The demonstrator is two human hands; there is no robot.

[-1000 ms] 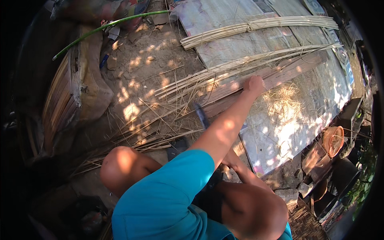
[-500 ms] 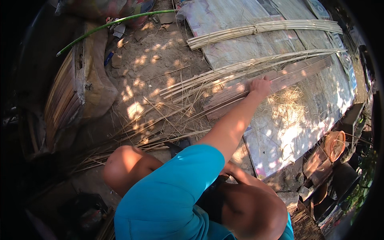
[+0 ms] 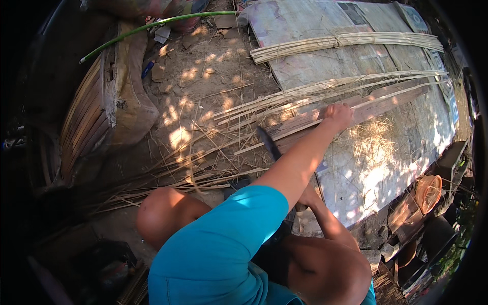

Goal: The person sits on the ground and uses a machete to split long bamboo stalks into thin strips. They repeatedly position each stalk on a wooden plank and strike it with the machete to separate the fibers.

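Observation:
My left hand (image 3: 338, 115) reaches far forward, fingers closed on a long bamboo strip (image 3: 386, 99) that lies across a grey mat (image 3: 406, 152). Several more pale strips (image 3: 284, 99) fan out beside it towards the left. My right hand (image 3: 306, 197) sits low near my knee, mostly hidden behind my left forearm. It grips a knife whose dark blade (image 3: 268, 143) points up and left over the strip ends. I am squatting, with a teal sleeve and both knees in view.
A tied bundle of bamboo strips (image 3: 345, 41) lies at the mat's far side. A green bamboo stem (image 3: 152, 24) and a worn woven basket (image 3: 101, 112) sit at the left. Shavings cover the dirt ground (image 3: 203, 86). An orange basket (image 3: 428, 192) stands at the right.
My left hand has slid slightly farther right along the strip. The knife blade stays close to the strip ends.

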